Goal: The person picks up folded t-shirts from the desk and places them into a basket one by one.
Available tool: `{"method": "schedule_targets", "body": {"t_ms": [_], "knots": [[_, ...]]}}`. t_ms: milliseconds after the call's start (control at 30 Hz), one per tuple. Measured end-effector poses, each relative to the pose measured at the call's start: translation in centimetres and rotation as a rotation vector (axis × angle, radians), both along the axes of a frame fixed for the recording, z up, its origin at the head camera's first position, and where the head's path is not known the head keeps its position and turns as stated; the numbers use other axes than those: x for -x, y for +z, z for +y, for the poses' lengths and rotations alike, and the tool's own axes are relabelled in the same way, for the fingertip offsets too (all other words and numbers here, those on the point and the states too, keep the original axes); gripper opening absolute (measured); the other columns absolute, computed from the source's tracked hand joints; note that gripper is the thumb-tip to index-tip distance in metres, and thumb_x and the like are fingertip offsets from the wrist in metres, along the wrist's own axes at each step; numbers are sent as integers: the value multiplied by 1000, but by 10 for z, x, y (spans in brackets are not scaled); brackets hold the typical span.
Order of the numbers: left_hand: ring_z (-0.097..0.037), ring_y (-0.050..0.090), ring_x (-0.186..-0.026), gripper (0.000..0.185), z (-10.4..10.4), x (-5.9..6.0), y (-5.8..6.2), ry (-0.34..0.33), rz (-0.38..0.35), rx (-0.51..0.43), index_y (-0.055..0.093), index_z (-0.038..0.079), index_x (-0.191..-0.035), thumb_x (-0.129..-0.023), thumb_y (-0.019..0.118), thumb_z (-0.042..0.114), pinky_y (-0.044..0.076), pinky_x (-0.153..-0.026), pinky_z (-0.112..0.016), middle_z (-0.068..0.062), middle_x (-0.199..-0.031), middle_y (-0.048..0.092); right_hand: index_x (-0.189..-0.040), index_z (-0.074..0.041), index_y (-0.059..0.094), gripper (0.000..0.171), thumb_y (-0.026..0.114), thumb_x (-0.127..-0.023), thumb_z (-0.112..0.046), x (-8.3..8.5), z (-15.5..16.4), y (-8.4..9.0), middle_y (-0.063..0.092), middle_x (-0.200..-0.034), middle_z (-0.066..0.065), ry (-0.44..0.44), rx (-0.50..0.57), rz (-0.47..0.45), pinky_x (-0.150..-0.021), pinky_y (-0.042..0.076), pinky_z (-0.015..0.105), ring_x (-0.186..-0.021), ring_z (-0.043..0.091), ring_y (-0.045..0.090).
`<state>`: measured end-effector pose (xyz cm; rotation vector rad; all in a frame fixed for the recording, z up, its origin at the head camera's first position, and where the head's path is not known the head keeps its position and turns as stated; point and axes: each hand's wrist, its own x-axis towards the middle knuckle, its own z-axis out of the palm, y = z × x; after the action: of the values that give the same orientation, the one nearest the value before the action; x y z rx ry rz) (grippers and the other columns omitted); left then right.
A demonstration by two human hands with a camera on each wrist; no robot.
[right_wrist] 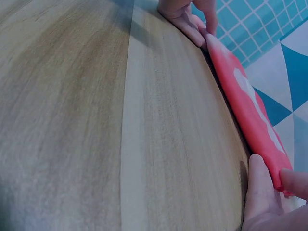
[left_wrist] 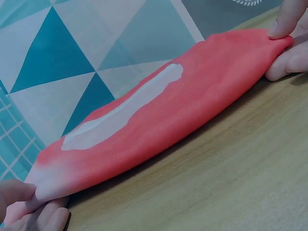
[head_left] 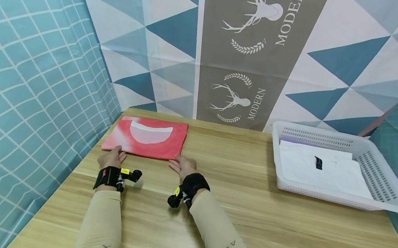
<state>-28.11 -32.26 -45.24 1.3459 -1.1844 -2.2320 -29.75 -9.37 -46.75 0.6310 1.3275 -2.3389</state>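
Note:
A folded red garment [head_left: 147,137] with a white patch lies flat at the far left of the wooden table [head_left: 265,225]. My left hand [head_left: 112,157] pinches its near left corner, thumb on top and fingers beneath, as the left wrist view shows [left_wrist: 29,202]. My right hand [head_left: 183,166] pinches the near right corner [left_wrist: 288,41] in the same way. In the right wrist view the red garment [right_wrist: 250,106] runs along the table between the right hand [right_wrist: 267,202] and the left hand [right_wrist: 187,19]. Both wrists carry black straps with small cameras.
A white plastic basket [head_left: 341,198] stands at the right of the table and holds folded white clothing [head_left: 322,171] with a dark label. Patterned cloth walls close in the left, back and right sides. Bare wood lies between the garment and the basket.

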Motion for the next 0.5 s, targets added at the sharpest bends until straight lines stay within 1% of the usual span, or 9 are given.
{"method": "schedule_targets", "body": {"t_ms": [100, 133, 167, 233, 300, 333, 367, 400, 500], "knots": [[-8, 73, -89, 61, 3, -2, 1, -2, -2, -5, 40, 6, -144, -87, 64, 5, 54, -88, -24, -6, -130, 61, -135, 8, 48, 44, 56, -92, 4, -1, 3, 0, 54, -136, 28, 4, -10, -13, -97, 53, 37, -122, 37, 59], [-8, 72, -92, 62, 5, -4, 3, -10, -3, -2, 39, 6, -144, -88, 64, 5, 54, -89, -24, -6, -127, 63, -135, 7, 49, 43, 56, -92, 5, -2, 4, 0, 55, -135, 28, 8, -14, -13, -97, 53, 37, -121, 37, 59], [-8, 72, -96, 62, 5, -5, 2, -21, -4, 5, 38, 6, -145, -88, 63, 6, 54, -90, -24, -6, -129, 62, -134, 7, 49, 43, 56, -92, 5, -2, 5, -1, 55, -134, 28, 11, -19, -13, -97, 53, 37, -121, 37, 59], [-8, 72, -94, 63, 6, -9, 3, -30, 4, -1, 37, 6, -145, -88, 63, 7, 53, -90, -24, -5, -109, 73, -134, 7, 50, 42, 55, -92, 6, -3, 7, -1, 57, -133, 28, 18, -25, -12, -97, 53, 36, -121, 36, 59], [-8, 74, -87, 62, 7, -13, 4, -45, 11, 8, 38, 5, -145, -88, 63, 6, 53, -90, -24, -2, -85, 75, -133, 8, 50, 42, 55, -92, 6, -4, 9, -2, 57, -132, 29, 22, -23, -14, -97, 53, 37, -120, 37, 59], [-7, 74, -80, 61, 7, -15, 4, -50, 12, 13, 39, 5, -144, -88, 64, 6, 53, -90, -23, 2, -71, 72, -133, 8, 50, 42, 55, -92, 7, -6, 10, -2, 57, -132, 29, 28, -24, -12, -97, 52, 37, -120, 37, 59], [-7, 73, -74, 60, 7, -17, 3, -55, 14, 20, 41, 5, -143, -88, 64, 6, 54, -88, -23, 3, -64, 70, -133, 9, 50, 42, 55, -92, 7, -6, 11, -2, 57, -132, 30, 34, -26, -11, -97, 52, 37, -120, 38, 59], [-6, 72, -67, 58, 7, -19, 3, -56, 15, 23, 43, 4, -142, -88, 64, 5, 54, -87, -23, 6, -53, 64, -133, 9, 49, 42, 55, -92, 7, -8, 12, -1, 57, -131, 30, 42, -29, -11, -97, 52, 38, -120, 38, 59], [-5, 71, -62, 52, 6, -24, 1, -64, 15, 33, 48, 4, -137, -87, 64, 5, 55, -83, -22, 6, -51, 64, -132, 10, 50, 42, 55, -91, 7, -12, 15, 0, 57, -130, 31, 67, -36, -10, -97, 52, 39, -120, 38, 59]]}}
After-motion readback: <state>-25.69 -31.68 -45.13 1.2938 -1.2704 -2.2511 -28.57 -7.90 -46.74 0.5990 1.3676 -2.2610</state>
